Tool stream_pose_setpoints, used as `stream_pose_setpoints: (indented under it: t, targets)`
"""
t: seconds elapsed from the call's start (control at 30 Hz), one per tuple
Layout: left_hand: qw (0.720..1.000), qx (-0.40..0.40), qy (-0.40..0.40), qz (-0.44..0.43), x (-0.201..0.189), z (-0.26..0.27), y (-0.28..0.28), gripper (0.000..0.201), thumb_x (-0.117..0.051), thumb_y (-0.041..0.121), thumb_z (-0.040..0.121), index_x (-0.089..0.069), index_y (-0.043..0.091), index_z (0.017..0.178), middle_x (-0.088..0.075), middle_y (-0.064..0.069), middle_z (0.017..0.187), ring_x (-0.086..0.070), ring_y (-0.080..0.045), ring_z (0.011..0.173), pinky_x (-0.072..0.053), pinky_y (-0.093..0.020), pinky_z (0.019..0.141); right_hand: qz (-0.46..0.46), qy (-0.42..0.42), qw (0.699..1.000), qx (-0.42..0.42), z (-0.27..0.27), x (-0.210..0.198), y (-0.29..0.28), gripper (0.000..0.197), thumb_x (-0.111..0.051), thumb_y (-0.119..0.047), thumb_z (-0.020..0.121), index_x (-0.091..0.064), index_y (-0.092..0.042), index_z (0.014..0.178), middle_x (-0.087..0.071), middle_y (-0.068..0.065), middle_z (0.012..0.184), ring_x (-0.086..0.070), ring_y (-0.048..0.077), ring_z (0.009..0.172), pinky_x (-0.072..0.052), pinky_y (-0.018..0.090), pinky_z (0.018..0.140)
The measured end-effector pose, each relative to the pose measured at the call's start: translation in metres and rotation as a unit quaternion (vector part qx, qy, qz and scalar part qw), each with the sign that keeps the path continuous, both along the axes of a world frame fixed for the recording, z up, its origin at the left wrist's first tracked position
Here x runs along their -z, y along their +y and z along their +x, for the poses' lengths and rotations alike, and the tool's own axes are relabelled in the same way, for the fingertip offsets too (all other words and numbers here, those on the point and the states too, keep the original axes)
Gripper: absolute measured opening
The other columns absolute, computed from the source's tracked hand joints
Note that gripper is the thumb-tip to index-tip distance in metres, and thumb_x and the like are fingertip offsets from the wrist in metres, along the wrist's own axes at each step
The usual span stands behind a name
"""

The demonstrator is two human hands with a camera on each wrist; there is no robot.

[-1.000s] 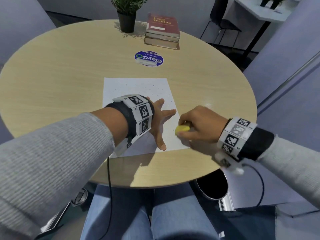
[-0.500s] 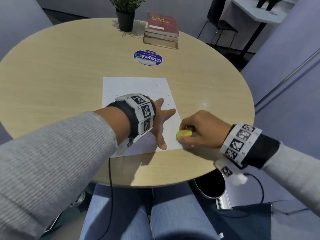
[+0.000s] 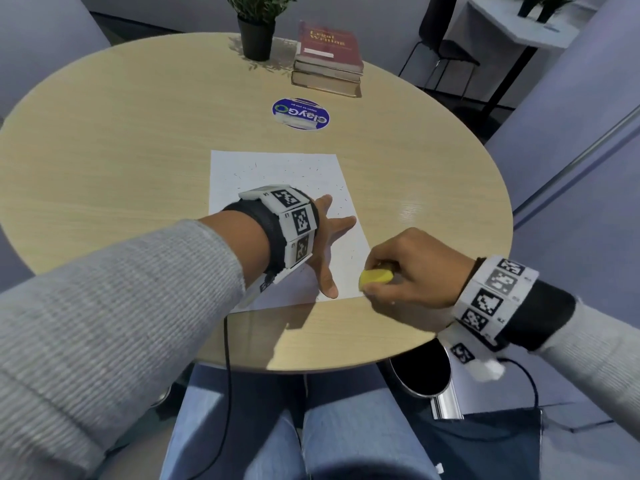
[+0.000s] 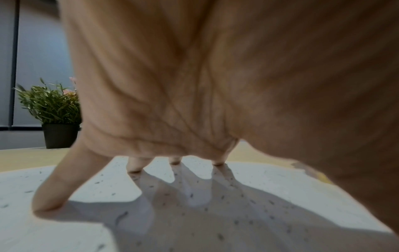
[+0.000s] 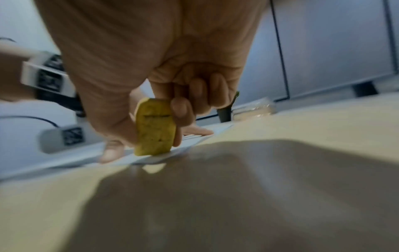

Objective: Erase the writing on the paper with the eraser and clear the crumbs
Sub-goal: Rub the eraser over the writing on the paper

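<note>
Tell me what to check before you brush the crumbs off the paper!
1. Paper held flat by left hand: ok.
2. Eraser in right hand grip: ok.
3. Eraser at the paper's near right corner: ok.
4. Writing all gone: cannot tell, the left hand covers part.
5. Crumbs cleared: not ok, dark specks lie all over.
6. Table bare beside the paper: ok.

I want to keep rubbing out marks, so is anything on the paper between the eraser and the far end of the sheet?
Only the left hand, spread flat on the paper; the eraser sits by its near right corner.
</note>
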State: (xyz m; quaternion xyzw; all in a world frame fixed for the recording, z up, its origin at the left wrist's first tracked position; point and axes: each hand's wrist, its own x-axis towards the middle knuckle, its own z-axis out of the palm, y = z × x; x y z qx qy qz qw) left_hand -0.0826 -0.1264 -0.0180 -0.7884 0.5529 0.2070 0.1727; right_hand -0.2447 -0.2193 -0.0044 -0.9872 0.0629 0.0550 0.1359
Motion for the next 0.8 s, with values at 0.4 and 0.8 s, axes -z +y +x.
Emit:
stream_pose_setpoints:
  t: [0.4,0.8]
  targets:
    - [1.000,0.009,0.005,-0.004,-0.016,-0.007,0.006,0.141,-0.067,0.086,0.046,-0.004,0.030,0.159,-0.023,-0.011,0.137,-0.036,-0.035,0.122,-0.036,-0.044,0.101,0.009,-0.093,0.988,0.124,-0.019,-0.015,-0.026,0.027,-0.063,-0.042,0.082,-0.068,-0.015,0.085,-0.058,-0.008,0.058,-0.049,0.004,0.052,-0.037,0.026,0.054]
    - [0.998,-0.023,0.014,-0.059,-0.016,-0.012,0.006,0.133,-0.034,0.107,0.039,-0.009,0.044,0.155,-0.012,-0.014,0.159,-0.015,-0.040,0.145,-0.023,-0.057,0.111,-0.018,-0.076,0.978,0.195,-0.027,0.004,-0.017,0.028,-0.056,-0.042,0.084,-0.059,-0.020,0.100,-0.060,-0.004,0.071,-0.055,0.021,0.070,-0.045,0.035,0.063]
